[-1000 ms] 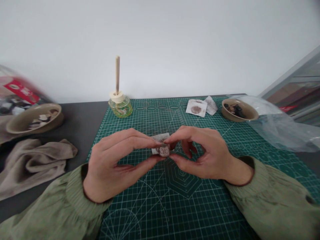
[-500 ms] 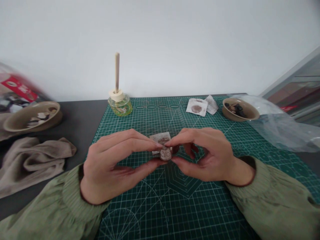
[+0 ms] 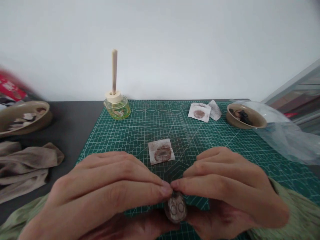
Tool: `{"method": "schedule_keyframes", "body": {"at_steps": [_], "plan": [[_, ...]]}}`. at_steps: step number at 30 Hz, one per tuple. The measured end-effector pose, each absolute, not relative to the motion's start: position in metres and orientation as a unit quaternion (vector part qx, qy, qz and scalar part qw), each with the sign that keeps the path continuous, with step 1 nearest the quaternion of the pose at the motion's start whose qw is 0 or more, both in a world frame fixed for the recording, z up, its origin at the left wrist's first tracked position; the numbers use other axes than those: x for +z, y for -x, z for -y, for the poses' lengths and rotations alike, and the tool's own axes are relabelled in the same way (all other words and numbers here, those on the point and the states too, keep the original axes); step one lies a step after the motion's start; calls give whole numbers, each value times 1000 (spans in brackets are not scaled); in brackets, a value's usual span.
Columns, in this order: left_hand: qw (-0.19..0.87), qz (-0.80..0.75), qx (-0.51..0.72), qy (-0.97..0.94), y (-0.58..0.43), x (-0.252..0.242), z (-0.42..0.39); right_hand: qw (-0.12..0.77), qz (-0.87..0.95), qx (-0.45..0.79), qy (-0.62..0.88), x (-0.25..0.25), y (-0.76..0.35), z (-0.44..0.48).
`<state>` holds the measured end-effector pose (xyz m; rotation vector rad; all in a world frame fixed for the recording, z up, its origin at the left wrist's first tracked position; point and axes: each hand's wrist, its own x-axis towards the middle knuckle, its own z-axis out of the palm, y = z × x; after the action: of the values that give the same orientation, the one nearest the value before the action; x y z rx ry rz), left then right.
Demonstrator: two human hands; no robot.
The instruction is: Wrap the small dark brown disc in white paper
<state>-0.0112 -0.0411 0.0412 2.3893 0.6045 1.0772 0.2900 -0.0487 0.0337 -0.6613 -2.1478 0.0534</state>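
A small brownish round piece (image 3: 176,208) with two circles marked on its face is pinched between both hands at the bottom centre. My left hand (image 3: 110,193) grips its left side with fingertips above and thumb below. My right hand (image 3: 225,190) holds it from the right in the same way, and the fingertips of the two hands nearly meet on top. Just beyond them, a white square paper (image 3: 153,156) with a brown smudge lies on the green cutting mat (image 3: 140,128).
A glass jar (image 3: 117,110) with a wooden stick stands at the back left. Stained papers (image 3: 199,112) and a bowl of dark pieces (image 3: 246,116) are at the back right, beside clear plastic (image 3: 282,133). Another bowl (image 3: 37,121) and a grey-brown cloth (image 3: 27,163) lie left.
Both hands have come closer to the camera and lower in view with the round piece between them. The smudged paper, earlier partly covered by the hands, now shows fully.
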Motion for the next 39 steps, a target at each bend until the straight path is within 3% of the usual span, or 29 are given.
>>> {"method": "schedule_keyframes", "body": {"at_steps": [6,13,25,39], "plan": [[224,-250,385,-860,17,31,51,409,875,45,256,38,-289,50],[269,-230,415,-838,7,53,38,404,880,47,245,45,-292,46],[221,-311,466,-798,-10,29,42,417,870,75,252,40,-292,29],[570,-360,402,-619,-24,43,27,427,856,100,275,33,-289,24]]}}
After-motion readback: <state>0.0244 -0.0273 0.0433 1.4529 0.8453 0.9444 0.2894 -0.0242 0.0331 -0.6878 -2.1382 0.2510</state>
